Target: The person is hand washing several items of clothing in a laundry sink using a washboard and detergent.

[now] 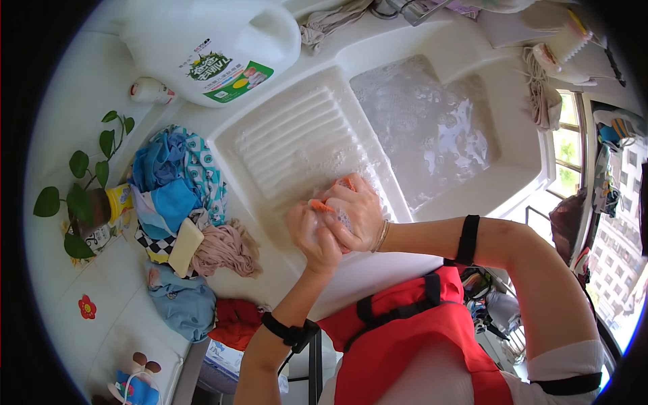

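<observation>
An orange-red cloth, wet and sudsy, is bunched between my two hands, with only small parts of it showing. My left hand grips it from the left, and my right hand closes over it from the right. The hands press together above the near edge of a ribbed white washboard built into the sink. Foam lies on the ribs just beyond my knuckles. Right of the board, the white basin holds cloudy, soapy water.
A large white detergent jug stands at the back left. Along the left ledge lie crumpled blue clothes, a pale soap bar, a pink cloth and a red cloth. A potted plant stands by the wall. A faucet is at the top.
</observation>
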{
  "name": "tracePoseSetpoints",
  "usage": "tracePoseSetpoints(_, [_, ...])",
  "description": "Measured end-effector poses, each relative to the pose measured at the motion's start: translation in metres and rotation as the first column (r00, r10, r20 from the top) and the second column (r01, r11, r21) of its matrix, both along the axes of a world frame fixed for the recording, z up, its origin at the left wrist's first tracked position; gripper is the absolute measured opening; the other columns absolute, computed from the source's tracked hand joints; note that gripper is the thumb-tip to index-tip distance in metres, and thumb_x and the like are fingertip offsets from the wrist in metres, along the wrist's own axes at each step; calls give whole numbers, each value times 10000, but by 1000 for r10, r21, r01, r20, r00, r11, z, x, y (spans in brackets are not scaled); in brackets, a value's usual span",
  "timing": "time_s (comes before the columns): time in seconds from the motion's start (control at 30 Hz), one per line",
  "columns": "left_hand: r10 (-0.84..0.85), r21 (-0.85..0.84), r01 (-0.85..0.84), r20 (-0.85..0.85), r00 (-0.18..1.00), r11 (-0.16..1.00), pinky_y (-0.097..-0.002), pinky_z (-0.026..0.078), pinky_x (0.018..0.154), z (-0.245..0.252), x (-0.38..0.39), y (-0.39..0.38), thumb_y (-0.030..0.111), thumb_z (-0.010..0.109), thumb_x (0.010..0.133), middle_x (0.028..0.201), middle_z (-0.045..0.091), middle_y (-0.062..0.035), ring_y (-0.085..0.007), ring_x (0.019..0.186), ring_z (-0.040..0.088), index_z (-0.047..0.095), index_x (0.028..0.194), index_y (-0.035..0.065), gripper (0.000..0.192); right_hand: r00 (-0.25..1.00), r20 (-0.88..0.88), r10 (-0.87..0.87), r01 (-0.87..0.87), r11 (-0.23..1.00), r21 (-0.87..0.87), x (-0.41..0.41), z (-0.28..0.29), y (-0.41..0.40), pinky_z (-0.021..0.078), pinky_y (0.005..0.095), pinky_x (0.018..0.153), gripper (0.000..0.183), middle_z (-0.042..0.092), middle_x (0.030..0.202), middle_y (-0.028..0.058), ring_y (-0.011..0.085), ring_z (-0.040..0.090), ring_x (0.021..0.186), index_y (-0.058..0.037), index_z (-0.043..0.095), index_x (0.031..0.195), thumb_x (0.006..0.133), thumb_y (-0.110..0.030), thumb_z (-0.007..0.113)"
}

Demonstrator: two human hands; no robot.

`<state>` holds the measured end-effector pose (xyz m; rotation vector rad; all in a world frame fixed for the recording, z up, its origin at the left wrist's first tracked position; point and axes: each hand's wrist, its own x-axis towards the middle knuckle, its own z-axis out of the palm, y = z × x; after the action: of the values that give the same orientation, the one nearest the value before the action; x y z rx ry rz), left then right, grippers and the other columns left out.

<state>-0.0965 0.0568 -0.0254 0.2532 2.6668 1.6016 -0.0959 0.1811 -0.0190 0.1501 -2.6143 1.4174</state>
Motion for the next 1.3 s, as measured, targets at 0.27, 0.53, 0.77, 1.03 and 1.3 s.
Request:
tracePoseSetpoints(0.27, [-55,77,63,-103,993,995,-408,378,564,-7,-21,-3,161,403,679,738,503,-170,-328,619,455,545,771,-20,247,993,62,105,-108,993,41,-14,-1,5,380,394,689,327,559,823,55,277,441,758,-69,604,828,639,-316,503])
tracePoseSetpoints(0.53, [-135,84,144,-104,985,986,-410,389,513,-11,-36,-10,113,405,658,689,510,-185,-352,569,470,554,758,-8,217,982,62,179,-184,980,79,-28,-2,6,403,381,596,279,567,723,82,277,467,708,-40,598,793,649,-258,500])
tracePoseSetpoints(0.77, [-149,-56,147,-18,989,987,-410,434,552,-11,-31,-7,194,431,771,681,569,-163,-359,599,539,603,809,46,230,999,-8,34,-34,998,53,-19,-5,6,447,398,647,347,623,754,100,305,502,704,-38,655,913,689,-230,471])
tracePoseSetpoints(1.03, [-48,-144,49,13,999,988,-385,445,690,15,-26,-9,275,411,862,768,606,-184,-328,720,576,607,875,19,322,995,-2,-96,95,982,165,-2,4,-6,427,454,751,339,631,916,96,310,516,849,-118,642,992,793,-333,471])
tracePoseSetpoints(1.3, [-177,159,128,353,919,979,-318,425,826,35,48,-61,287,573,876,1064,569,-101,-161,965,528,494,1138,-26,415,934,72,-350,338,931,138,82,27,17,328,505,972,587,371,1355,207,398,405,1175,-229,477,1269,725,-430,567])
